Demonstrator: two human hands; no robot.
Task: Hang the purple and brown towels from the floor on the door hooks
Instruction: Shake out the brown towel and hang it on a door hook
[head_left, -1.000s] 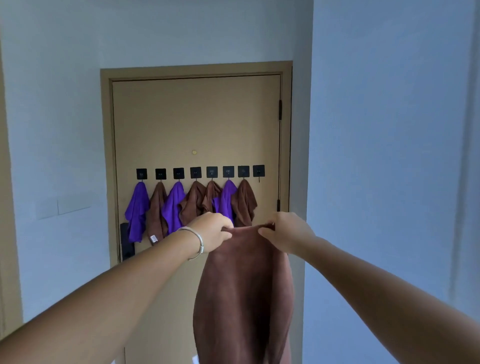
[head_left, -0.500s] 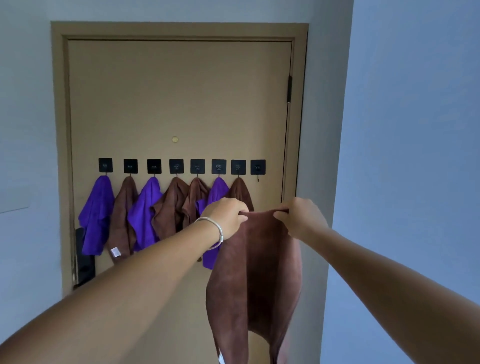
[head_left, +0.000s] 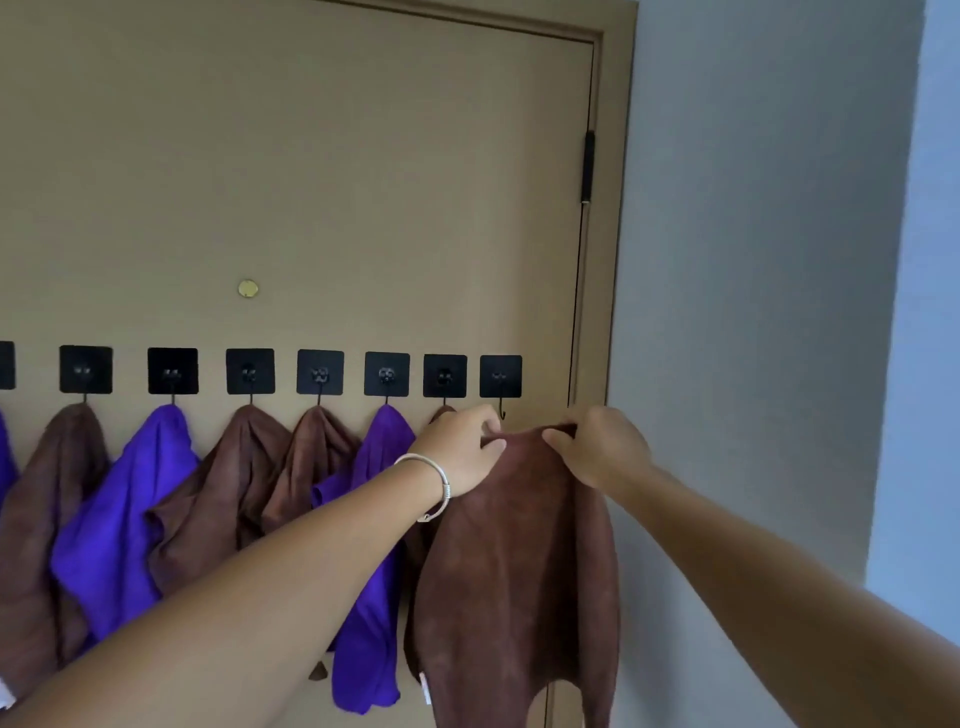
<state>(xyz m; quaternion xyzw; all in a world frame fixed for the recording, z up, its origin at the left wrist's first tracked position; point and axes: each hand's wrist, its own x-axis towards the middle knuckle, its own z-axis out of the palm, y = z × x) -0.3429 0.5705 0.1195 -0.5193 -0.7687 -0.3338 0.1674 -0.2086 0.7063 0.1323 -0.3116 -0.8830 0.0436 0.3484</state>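
Observation:
A brown towel hangs from both my hands in front of the tan door. My left hand, with a silver bracelet on the wrist, pinches its top edge on the left. My right hand pinches the same edge on the right. Just above the edge, between my hands, is the bare rightmost hook on its black square pad. The other hooks in the row carry purple towels and brown towels. The brown towel on the neighbouring hook is mostly hidden behind my left hand.
The door frame with a black hinge runs just right of the bare hook. A grey wall follows, then a lighter wall at the far right. A small brass peephole sits above the hooks.
The view has closed in on the door. Both hands have carried the brown towel up and forward, so its top edge is now just under the rightmost hook.

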